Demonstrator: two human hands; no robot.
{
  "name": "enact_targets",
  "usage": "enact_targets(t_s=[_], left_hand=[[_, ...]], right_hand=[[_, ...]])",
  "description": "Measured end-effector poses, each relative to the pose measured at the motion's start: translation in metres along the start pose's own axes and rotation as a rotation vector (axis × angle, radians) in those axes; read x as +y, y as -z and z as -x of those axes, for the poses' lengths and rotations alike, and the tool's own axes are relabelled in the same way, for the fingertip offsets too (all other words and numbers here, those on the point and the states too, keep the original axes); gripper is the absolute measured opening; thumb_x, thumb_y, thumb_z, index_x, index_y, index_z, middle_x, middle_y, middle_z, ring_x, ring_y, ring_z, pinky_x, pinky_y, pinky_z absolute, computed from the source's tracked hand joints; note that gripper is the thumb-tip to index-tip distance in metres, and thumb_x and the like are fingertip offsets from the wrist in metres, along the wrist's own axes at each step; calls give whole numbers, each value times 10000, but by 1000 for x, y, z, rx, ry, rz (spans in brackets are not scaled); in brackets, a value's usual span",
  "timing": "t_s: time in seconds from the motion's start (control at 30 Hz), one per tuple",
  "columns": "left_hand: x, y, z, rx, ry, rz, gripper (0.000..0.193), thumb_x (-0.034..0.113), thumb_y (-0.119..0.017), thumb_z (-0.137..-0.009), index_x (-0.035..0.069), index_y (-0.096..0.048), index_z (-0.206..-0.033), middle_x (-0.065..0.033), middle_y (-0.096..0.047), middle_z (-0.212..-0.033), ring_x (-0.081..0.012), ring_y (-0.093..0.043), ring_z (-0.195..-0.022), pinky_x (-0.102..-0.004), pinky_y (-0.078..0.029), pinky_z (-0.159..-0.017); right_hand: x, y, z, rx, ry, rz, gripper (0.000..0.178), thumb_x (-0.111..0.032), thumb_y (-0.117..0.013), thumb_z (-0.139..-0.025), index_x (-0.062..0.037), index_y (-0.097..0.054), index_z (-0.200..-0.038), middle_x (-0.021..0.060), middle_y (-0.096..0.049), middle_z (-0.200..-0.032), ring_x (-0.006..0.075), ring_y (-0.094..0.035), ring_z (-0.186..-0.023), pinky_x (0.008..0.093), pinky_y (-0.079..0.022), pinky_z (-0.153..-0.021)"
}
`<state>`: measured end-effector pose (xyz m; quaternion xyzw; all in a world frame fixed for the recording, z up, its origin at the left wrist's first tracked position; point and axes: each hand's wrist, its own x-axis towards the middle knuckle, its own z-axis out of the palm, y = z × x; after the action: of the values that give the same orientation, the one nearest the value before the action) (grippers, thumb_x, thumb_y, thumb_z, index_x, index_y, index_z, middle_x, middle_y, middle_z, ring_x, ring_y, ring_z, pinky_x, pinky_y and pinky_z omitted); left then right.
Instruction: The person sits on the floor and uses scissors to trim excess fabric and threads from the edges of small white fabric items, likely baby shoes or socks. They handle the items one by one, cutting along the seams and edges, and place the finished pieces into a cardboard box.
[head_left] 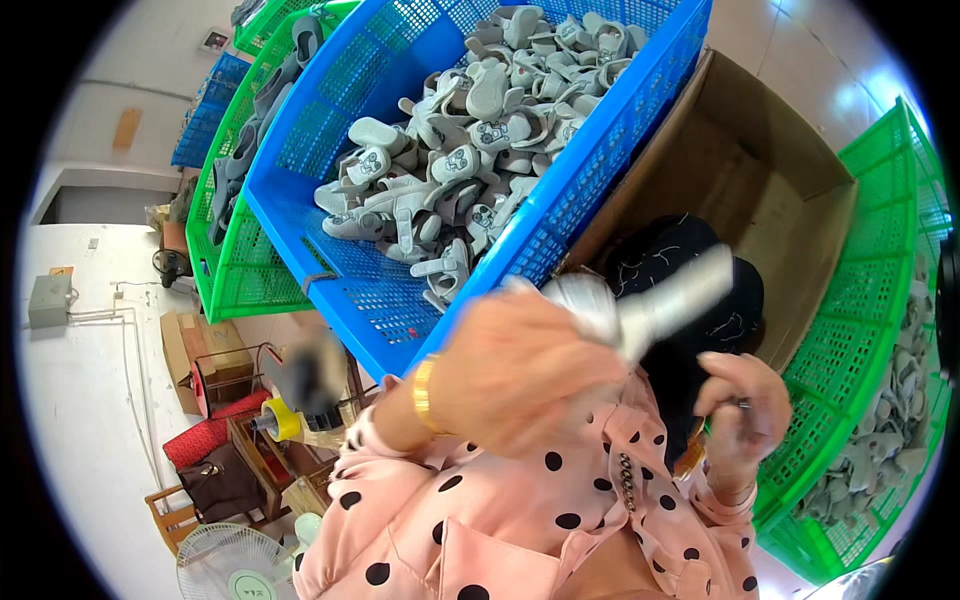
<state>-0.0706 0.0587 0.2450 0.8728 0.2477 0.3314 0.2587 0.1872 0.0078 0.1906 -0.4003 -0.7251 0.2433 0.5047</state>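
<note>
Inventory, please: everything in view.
Blue crates: two, blue, top and left
Green crates: several, green, both sides
Shoes: many, grey, in crates
Cartons: at least two, brown, right and left
Dark fabric: one, dark, centre right
Fan: one, white, bottom left
Tape roll: one, yellow, left
Red bundle: one, red, left
Bag: one, brown, left
Pale item: one, white, blurred, centre
Shirt: one, dotted pink, bottom
Bracelet: one, gold, left wrist
Left hand: one, bare, centre, around pale item
Right hand: one, bare, lower right

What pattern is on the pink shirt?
The shirt has black polka dots, shown best in the head view.
</note>
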Motion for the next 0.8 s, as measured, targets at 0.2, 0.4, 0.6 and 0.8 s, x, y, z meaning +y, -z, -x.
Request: enact_targets(t_s=[0.2, 0.4, 0.6, 0.8], left_hand=[[-24, -92, -3, -165, 506, 675, 244, -12, -443, -730, 10, -450, -973, -93, -575, -651, -192, -522, -535, -301, -400, -509], [-60, -150, -17, -153, 472, 628, 99, 6, -540, -766, 21, -552, -864, -121, -630, -740, -220, -639, -628, -326, -503, -590], [-33, -109, -24, -234, 113, 1099, 189, 123, -662, -834, 39, -725, -992, -61, -681, -924, -215, -549, -853, -352, -457, -804], [40, -115, -11, 83, -9, 1457, 105, 64, -788, -761, 37, -750, -855, -19, -641, -730, -165, -501, -689, -276, -387, -632]], right_hand=[[11, -10, 17, -461, -494, -78, 304, -160, -770, -744, 11, -665, -972, 69, -535, -625, 114, -529, -537, 269, -411, -521], [32, -9, 76, -119, -1132, -577, 179, -144, -728, -800, -10, -644, -884, -11, -600, -714, 54, -524, -621, 235, -448, -562], [29, -8, 91, 440, -1346, -635, 201, -167, -615, -937, -94, -530, -770, -96, -378, -628, 7, -292, -517, 215, -202, -455], [32, -19, 100, 336, -1324, -832, 272, -219, -573, -981, -98, -504, -748, -76, -359, -578, 20, -262, -509, 225, -187, -456]])
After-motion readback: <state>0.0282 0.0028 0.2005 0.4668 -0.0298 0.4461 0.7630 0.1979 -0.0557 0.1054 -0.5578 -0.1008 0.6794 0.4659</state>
